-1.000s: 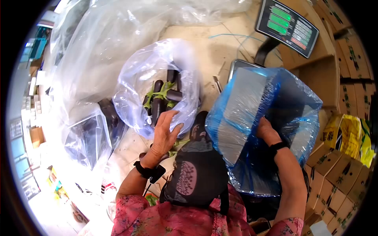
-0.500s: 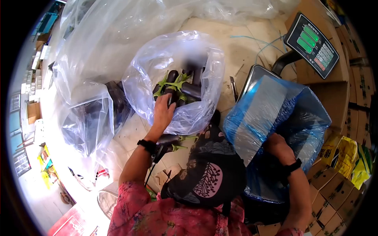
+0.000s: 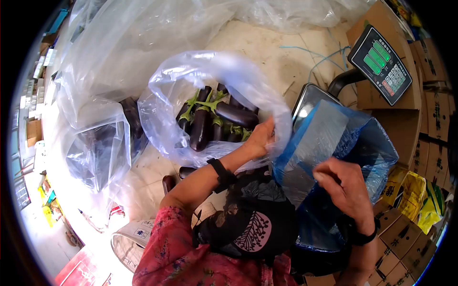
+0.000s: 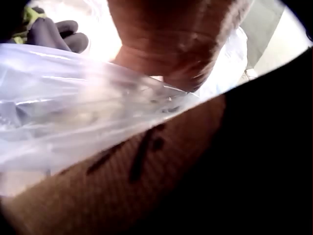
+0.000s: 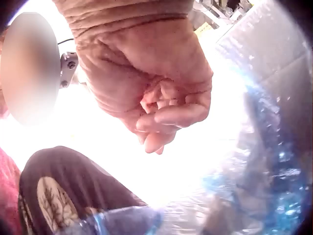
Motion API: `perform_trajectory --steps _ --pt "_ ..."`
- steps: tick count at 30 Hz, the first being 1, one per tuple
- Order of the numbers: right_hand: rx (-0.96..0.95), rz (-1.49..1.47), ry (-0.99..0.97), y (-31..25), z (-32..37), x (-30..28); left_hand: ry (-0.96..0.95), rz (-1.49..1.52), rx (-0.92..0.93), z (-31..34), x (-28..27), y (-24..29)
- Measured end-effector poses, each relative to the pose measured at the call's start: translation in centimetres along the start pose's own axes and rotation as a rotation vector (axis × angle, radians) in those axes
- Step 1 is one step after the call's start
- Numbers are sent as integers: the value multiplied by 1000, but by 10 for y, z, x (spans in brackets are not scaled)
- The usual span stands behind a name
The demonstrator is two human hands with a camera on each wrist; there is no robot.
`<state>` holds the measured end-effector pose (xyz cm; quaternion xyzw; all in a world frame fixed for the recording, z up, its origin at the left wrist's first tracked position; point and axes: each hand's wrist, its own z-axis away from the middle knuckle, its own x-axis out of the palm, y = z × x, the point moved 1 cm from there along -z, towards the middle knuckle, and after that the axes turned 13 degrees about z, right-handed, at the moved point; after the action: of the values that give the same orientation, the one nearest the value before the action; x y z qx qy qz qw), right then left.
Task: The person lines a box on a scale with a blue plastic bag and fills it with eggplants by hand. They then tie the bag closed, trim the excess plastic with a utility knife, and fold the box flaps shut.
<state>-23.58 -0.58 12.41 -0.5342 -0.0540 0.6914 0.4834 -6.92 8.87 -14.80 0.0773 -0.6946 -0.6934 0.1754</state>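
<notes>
Several dark purple eggplants (image 3: pixel 234 115) with green caps lie in a translucent plastic bag (image 3: pixel 162 138) whose mouth is spread wide. My left hand (image 3: pixel 260 140) reaches across the front of this bag and grips its right rim; in the left wrist view the plastic (image 4: pixel 58 107) pulls tight toward the hand. My right hand (image 3: pixel 344 186) is over the opening of a blue plastic bag (image 3: pixel 305 157). In the right wrist view, that hand (image 5: pixel 146 83) has loosely curled fingers with nothing between them.
The blue bag covers part of a scale platform (image 3: pixel 305 102); its lit display (image 3: pixel 381 64) stands at back right. Another clear bag (image 3: pixel 98 155) with dark contents is at left. A loose eggplant (image 3: pixel 168 183) lies on the floor. Cardboard boxes (image 3: pixel 405 248) line the right.
My left hand has gone from the eggplants in the clear bag to its right rim, which now leans toward the blue bag. My right hand has risen out of the blue bag.
</notes>
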Motion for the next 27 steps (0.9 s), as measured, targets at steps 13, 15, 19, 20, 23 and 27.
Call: perform_trajectory --steps 13,15,19,20,23,27 --pt "-5 541 385 41 -173 52 24 -399 49 -16 -47 18" --pt "-35 532 432 50 -177 46 172 -539 -34 -26 -95 4" --pt "-170 396 342 28 -174 45 194 -822 -168 -53 -152 -25" --pt "-171 453 308 20 -175 48 183 -879 -288 -58 -148 -23" --pt "-274 287 243 22 -175 61 152 -1025 -526 -76 -120 -27" --pt "-270 164 228 20 -169 60 197 -979 -583 -92 -111 -40"
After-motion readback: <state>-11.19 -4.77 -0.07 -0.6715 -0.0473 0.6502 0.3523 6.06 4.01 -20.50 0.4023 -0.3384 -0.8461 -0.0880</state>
